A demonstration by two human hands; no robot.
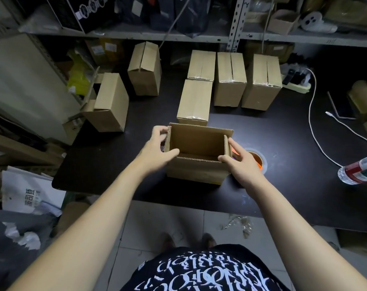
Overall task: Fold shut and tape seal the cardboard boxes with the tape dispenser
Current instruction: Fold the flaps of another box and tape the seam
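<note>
Head view: I see open box [196,156] near desk [98,175] front edge, flaps up. Left hand [157,147] fingers grip its left wall, right hand [240,162] fingers hold right flap. Tape roll [260,159] just right, partly hidden. Sealed boxes [231,80] behind.

A black table [98,175] carries an open cardboard box [196,156] near its front edge, and just right of this box lies a tape roll [260,160] with an orange core. Behind the open box stand four closed boxes with shiny tape on them [231,80], close together, and more to the left two other boxes [144,69], one of them lying on its side with its flaps open. On the right part of the table lie a white cable [313,114], a power strip [300,86] and a plastic bottle [360,170] on its side.
</note>
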